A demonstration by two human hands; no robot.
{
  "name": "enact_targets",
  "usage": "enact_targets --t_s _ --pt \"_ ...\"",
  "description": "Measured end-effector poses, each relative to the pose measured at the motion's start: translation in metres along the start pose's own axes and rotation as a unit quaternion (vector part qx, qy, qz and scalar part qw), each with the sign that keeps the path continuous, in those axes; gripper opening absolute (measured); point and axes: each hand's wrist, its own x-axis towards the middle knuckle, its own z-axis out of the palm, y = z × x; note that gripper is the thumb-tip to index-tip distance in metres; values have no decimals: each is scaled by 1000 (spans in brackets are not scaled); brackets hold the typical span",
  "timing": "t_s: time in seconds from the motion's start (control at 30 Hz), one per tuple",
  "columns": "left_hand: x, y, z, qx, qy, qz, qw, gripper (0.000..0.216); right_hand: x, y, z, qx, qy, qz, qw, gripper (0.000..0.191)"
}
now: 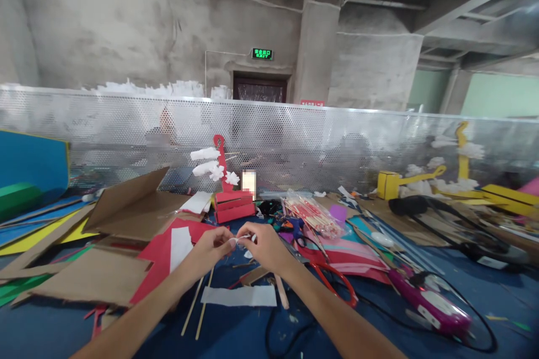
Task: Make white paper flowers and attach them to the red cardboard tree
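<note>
Above the middle of the table, my left hand (210,248) and my right hand (263,245) meet fingertip to fingertip. Both pinch a small piece of white paper (236,240), mostly covered by the fingers. A flat white paper strip (239,296) lies below them, across thin wooden sticks (199,314). Left of my hands is a red sheet (154,255) with a white rectangle (180,244) on it. Just beyond them stands a red box (234,206) with a red upright (222,162) bearing white crumpled paper rolls (206,167).
Cardboard pieces (90,272) lie at the left. To the right are scissors with orange handles (337,280), a bag of sticks (314,213), a purple corded tool (429,303) and a black strap-like object (458,230). A perforated metal screen (286,140) runs along the back.
</note>
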Motion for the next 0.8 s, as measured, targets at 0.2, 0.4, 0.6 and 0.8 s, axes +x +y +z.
enact_targets --t_s 0.2,0.4,0.6,0.8 --pt "-1 5 0 10 3 12 1000 30 -1 1 1 -26 1 -9 1000 12" --pt "0 7 1 10 1 4 1000 30 0 1 1 -54 3 -3 999 11" --pt "0 5 0 4 -5 3 1000 30 -1 1 0 -79 -4 -3 997 18" --pt "-1 9 -2 5 -18 3 1000 30 -2 5 -3 -60 -39 3 997 32"
